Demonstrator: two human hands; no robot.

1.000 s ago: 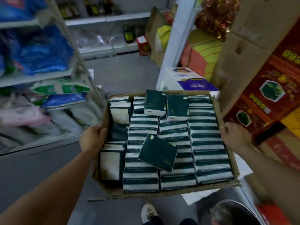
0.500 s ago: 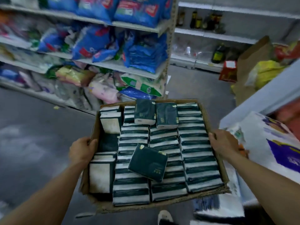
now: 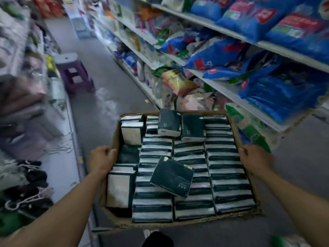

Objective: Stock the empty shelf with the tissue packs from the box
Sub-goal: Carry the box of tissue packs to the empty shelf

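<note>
On the far left a low display of dark clothing on hangers (image 3: pixel 26 189) ran beside the aisle, with a purple stool (image 3: pixel 73 73) standing further down the floor. The person's left hand (image 3: pixel 101 160) had its fingers curled over the left wall of the cardboard box (image 3: pixel 114 139), gripping the rim. The box hung in the air between both arms, crammed with dark green tissue packs (image 3: pixel 188 175) on edge, and one loose pack (image 3: pixel 171 176) lay tilted across the rows. The right hand (image 3: pixel 254 157) clasped the opposite wall the same way. To the right, shelves (image 3: pixel 229 90) were crowded with blue bags (image 3: pixel 284 93); I saw no empty shelf. My worry was that loose pack: any tip of the box could slide it off, and the soft card might sag under such a load.
</note>
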